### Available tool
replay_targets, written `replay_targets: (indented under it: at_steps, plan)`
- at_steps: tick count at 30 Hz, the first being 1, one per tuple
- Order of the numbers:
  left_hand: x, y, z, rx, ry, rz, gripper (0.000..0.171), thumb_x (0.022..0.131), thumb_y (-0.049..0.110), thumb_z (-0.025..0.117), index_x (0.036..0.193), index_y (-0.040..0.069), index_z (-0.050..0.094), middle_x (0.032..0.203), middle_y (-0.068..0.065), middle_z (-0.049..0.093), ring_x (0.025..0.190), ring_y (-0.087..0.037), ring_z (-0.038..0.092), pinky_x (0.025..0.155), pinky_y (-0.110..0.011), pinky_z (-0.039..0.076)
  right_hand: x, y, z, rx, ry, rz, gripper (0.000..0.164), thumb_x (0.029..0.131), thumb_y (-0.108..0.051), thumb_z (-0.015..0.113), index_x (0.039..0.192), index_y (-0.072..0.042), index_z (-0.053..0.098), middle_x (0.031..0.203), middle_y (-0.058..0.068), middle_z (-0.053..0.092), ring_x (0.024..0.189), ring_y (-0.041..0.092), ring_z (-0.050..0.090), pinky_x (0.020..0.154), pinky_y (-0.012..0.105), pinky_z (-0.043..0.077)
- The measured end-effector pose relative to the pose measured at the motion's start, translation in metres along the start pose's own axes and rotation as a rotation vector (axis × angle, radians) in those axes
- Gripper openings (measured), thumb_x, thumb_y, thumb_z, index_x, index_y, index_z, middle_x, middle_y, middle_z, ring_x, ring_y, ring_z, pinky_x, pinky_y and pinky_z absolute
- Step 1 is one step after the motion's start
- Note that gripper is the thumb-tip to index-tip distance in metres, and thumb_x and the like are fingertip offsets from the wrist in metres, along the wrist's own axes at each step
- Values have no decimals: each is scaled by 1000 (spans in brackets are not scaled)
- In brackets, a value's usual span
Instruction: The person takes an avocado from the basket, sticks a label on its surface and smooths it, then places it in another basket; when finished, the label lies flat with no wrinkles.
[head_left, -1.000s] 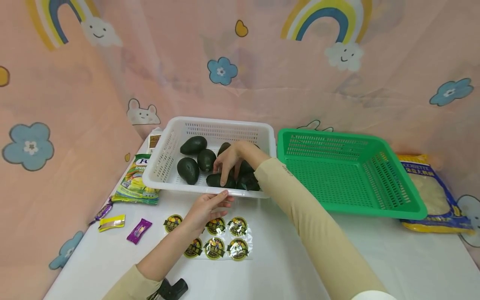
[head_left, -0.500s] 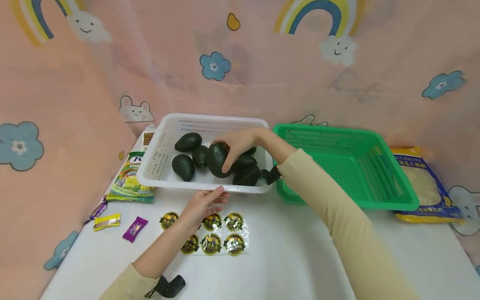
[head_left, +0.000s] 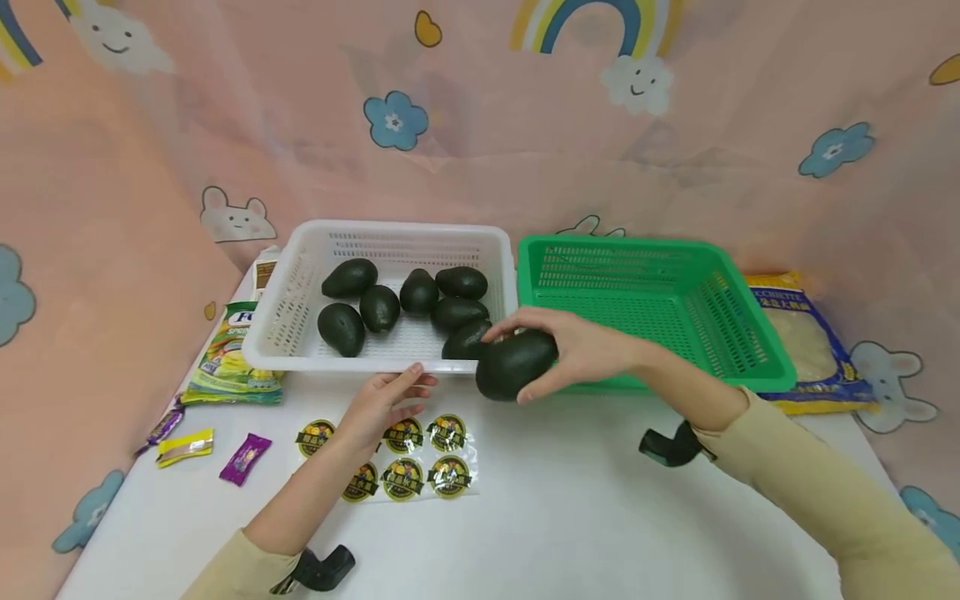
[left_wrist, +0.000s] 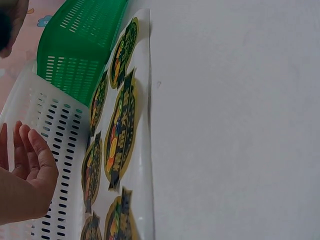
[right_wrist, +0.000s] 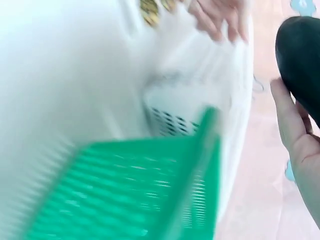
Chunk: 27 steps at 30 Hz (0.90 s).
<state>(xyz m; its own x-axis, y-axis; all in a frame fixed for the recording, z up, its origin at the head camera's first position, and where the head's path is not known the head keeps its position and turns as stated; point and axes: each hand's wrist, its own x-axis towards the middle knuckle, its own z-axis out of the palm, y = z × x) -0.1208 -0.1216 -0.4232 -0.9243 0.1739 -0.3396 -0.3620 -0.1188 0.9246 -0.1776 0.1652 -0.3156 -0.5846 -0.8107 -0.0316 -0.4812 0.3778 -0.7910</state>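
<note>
My right hand [head_left: 566, 350] grips a dark green avocado [head_left: 516, 364] between thumb and fingers, in front of the white basket's right corner; in the right wrist view the avocado [right_wrist: 302, 60] shows at the right edge. Several more avocados [head_left: 378, 308] lie inside the white basket [head_left: 285, 364]. At the basket's front rim is my left hand [head_left: 378, 408], its thumb tip touching the rim and its loosely extended fingers just below. The left wrist view shows these relaxed fingers [left_wrist: 42, 155] beside the slotted basket wall.
A green basket [head_left: 652, 383] stands right of the white one. Sheeted round stickers [head_left: 402, 478] lie in front, partly under the left forearm. Small wrapped candies [head_left: 245, 458] and a green-yellow snack bag [head_left: 232, 358] lie left. A blue-yellow pasta bag [head_left: 813, 350] lies far right.
My right hand has picked an avocado out of the white basket and carried it right, past the front rim. My left hand stays at the rim. The view has shifted right.
</note>
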Motion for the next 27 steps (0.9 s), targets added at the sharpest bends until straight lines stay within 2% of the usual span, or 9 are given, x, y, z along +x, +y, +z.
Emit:
replay_targets:
  at_steps: [4, 7, 10, 14, 21, 27]
  plan:
    - [0, 0, -2, -8, 5, 4, 43, 97, 39, 61, 112, -1, 65, 110, -13, 67, 98, -18, 61, 92, -36, 51, -35, 4, 29, -26, 57, 4, 63, 71, -39, 88, 126, -29, 60, 120, -14, 58, 111, 13, 51, 88, 38, 49]
    - [1, 0, -1, -18, 13, 6, 40, 96, 39, 62, 109, 1, 67, 109, -13, 67, 95, -16, 62, 89, -34, 52, -53, 13, 52, -27, 107, 73, 64, 70, -42, 88, 126, -28, 60, 119, -16, 59, 109, 12, 53, 86, 38, 49]
    - [1, 0, 0, -18, 14, 8, 40, 96, 39, 62, 109, 1, 66, 108, -13, 68, 94, -16, 62, 89, -33, 52, -64, 28, 75, -33, 172, 180, 64, 69, -45, 87, 125, -29, 59, 117, -17, 60, 105, 11, 55, 84, 37, 48]
    - [0, 0, 0, -16, 16, 12, 41, 97, 39, 61, 111, 0, 66, 107, -11, 68, 94, -15, 62, 89, -33, 52, -68, 52, 97, -25, 244, 257, 63, 71, -46, 85, 125, -30, 57, 116, -14, 61, 102, 11, 57, 83, 37, 47]
    - [-1, 1, 0, -21, 13, 11, 42, 97, 38, 60, 111, -1, 65, 103, -8, 69, 96, -17, 62, 90, -33, 51, -69, 73, 115, 45, 266, 272, 64, 74, -45, 84, 128, -28, 54, 122, -11, 59, 109, 13, 56, 90, 40, 46]
    - [-1, 2, 2, -20, 16, 21, 41, 97, 37, 60, 111, -2, 65, 104, -8, 69, 96, -17, 62, 90, -33, 51, -70, 75, 114, 9, 243, 249, 72, 75, -47, 82, 135, -25, 50, 132, -10, 55, 119, 14, 53, 96, 45, 44]
